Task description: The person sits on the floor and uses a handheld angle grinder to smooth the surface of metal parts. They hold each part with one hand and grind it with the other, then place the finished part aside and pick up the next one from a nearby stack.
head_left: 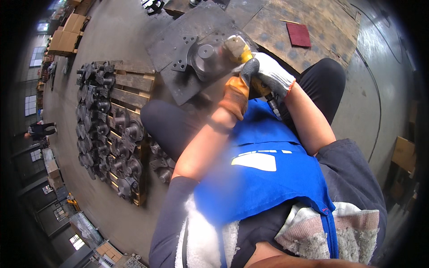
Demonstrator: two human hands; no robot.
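Dozens of dark cast parts [109,134] fill the wooden pallet [134,85] left of the metal plate [196,40]. On that plate sits a round flanged casting [208,56]. The left hand [236,94], orange-gloved, and the right hand [270,73], white-gloved, both wrap tightly around a yellow grinder [243,56], its long axis running from the apron up-left, head toward the casting. A red pad [298,35] lies right of the plate

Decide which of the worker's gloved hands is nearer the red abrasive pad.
Right. The right hand grips the grinder just below-left of the red pad; the left hand sits lower, farther away.
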